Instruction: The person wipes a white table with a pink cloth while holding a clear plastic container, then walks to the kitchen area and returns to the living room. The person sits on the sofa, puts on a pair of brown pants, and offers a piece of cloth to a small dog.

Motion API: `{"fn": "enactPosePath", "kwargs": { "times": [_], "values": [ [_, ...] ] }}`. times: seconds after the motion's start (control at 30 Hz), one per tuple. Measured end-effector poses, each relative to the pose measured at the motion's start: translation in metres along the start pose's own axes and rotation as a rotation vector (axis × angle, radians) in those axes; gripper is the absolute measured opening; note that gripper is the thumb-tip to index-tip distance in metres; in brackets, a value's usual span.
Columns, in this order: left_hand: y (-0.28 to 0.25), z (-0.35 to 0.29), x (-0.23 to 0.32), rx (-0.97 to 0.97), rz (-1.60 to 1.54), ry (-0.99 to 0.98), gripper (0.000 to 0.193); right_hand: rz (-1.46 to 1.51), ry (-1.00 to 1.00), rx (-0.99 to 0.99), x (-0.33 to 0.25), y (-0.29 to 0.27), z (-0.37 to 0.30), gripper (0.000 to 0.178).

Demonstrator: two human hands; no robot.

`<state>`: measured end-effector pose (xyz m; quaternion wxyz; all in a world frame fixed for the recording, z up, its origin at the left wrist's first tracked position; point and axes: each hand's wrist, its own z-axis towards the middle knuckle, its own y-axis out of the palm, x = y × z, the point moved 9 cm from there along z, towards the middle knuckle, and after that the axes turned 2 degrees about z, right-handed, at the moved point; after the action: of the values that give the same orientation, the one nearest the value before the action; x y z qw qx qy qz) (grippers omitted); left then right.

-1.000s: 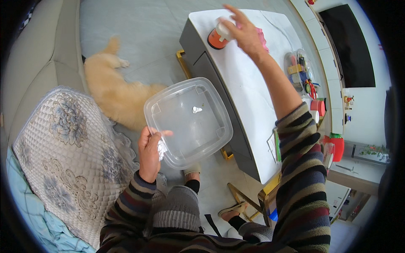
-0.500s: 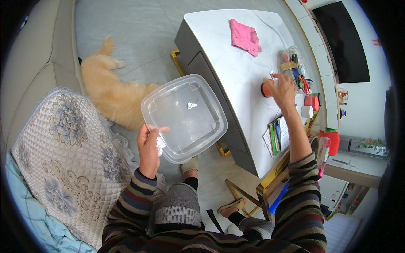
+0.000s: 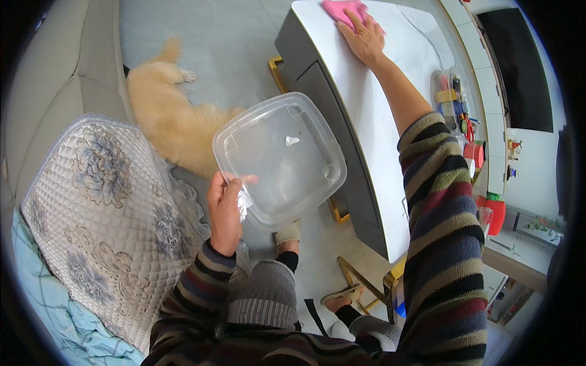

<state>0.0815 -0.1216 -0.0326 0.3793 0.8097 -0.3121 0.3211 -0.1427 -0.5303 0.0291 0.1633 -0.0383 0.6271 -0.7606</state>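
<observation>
My left hand (image 3: 224, 207) grips the near left corner of a clear, square plastic lid or shallow tray (image 3: 334, 177), held in the air left of the table. A crumpled white tissue (image 3: 243, 205) is tucked between that hand and the rim. Inside the plastic piece lies a small white scrap (image 3: 292, 141). At the table's far left corner, my right hand (image 3: 365, 41) has its fingers on a pink cloth (image 3: 337, 8), holding it against the white tabletop (image 3: 366, 116). Part of the cloth is hidden under the fingers.
A light-coloured dog (image 3: 174, 125) lies on the floor beside the sofa (image 3: 91, 49). A clear box (image 3: 450, 100) of tools and small items stands along the table's right side, near a red jar (image 3: 473, 154). A quilted floral cover (image 3: 101, 226) drapes over the seat at left.
My right hand has left the red and black item by the clear box and reached the pink cloth. The cloth has shifted toward the table's left edge. My left hand still holds the plastic piece.
</observation>
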Motion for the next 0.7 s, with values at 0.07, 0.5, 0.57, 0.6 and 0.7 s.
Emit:
{"fn": "enactPosePath", "kwargs": {
  "times": [0.07,0.5,0.57,0.6,0.7],
  "values": [
    [0.001,0.001,-0.002,-0.013,0.007,-0.012,0.009,0.046,-0.206,-0.006,-0.015,0.002,-0.015,0.057],
    [0.017,0.008,-0.025,-0.111,0.08,0.04,0.008,0.276,0.025,-0.059,-0.046,-0.098,-0.277,0.042],
    [0.021,0.006,-0.03,-0.126,0.085,0.026,0.008,0.355,0.045,-0.141,-0.073,-0.1,-0.299,0.043],
    [0.02,0.004,-0.033,-0.121,0.087,0.007,0.008,0.408,0.034,-0.195,-0.086,-0.101,-0.306,0.043],
    [0.022,0.004,-0.034,-0.128,0.077,-0.015,0.007,1.263,0.462,-0.145,-0.065,-0.089,-0.32,0.042]
  ]
}}
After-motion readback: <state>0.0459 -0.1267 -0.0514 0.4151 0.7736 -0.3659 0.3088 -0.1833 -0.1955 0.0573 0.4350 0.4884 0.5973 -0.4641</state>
